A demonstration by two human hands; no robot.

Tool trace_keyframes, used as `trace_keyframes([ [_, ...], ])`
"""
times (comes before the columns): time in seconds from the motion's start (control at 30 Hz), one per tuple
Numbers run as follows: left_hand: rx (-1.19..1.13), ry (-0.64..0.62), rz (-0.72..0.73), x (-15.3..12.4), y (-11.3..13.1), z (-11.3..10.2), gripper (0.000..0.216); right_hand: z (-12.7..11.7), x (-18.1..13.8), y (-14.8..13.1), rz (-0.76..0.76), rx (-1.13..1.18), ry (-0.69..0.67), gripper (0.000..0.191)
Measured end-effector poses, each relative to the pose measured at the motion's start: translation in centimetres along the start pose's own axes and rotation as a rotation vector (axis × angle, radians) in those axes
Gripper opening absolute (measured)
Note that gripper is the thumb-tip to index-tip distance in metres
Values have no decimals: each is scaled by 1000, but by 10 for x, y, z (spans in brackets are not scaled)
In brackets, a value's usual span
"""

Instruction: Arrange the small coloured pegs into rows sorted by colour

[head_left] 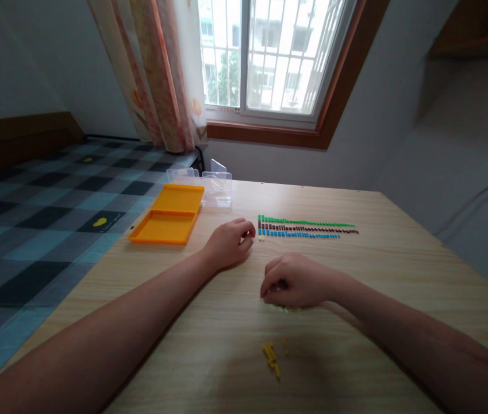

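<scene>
My left hand (230,242) rests on the table with its fingers curled, just left of the small coloured rows; whether anything is between its fingertips is hidden. My right hand (298,280) is lower, its fingers pinched together over a scatter of pale green pieces (285,309). What the pinch contains cannot be seen. Beyond the hands run a green row (295,221), a brown row (296,228) and a blue row (298,234) of tiny pieces. Below the blue row's left end lie a couple of pale pieces (261,238). Closer to me is a small yellow pile (272,361).
An orange two-part tray (164,227) lies at the table's left side, with clear plastic containers (218,198) behind it. The wooden table (399,264) borders a bed with a checked cover (32,241). A curtain (153,75) and a barred window (278,63) stand beyond.
</scene>
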State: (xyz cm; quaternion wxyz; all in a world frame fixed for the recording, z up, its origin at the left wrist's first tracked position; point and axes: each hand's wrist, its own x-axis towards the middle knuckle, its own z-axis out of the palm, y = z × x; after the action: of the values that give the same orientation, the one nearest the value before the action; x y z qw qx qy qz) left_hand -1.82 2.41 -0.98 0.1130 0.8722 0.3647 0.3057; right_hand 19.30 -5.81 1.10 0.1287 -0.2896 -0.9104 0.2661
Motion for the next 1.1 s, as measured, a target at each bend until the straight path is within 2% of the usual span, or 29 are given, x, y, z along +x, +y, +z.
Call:
trace_keyframes([
  [0.2, 31, -24, -34, -1, 0, 0, 16, -4, 2, 4, 28, -78, 36, 15],
  [0.4, 50, -59, -29, -1, 0, 1, 23, -16, -3, 35, 114, -329, 184, 17],
  [0.57, 64, -53, -29, 0, 0, 1, 22, -18, -9, 54, 87, -445, 274, 16],
  [0.83, 69, -45, -42, 1, 4, 0, 22, -15, -10, 49, 22, -526, 269, 19],
  [1.1, 52, -41, -25, 2, 5, -1, 23, -15, -12, 51, 12, -441, 300, 21],
])
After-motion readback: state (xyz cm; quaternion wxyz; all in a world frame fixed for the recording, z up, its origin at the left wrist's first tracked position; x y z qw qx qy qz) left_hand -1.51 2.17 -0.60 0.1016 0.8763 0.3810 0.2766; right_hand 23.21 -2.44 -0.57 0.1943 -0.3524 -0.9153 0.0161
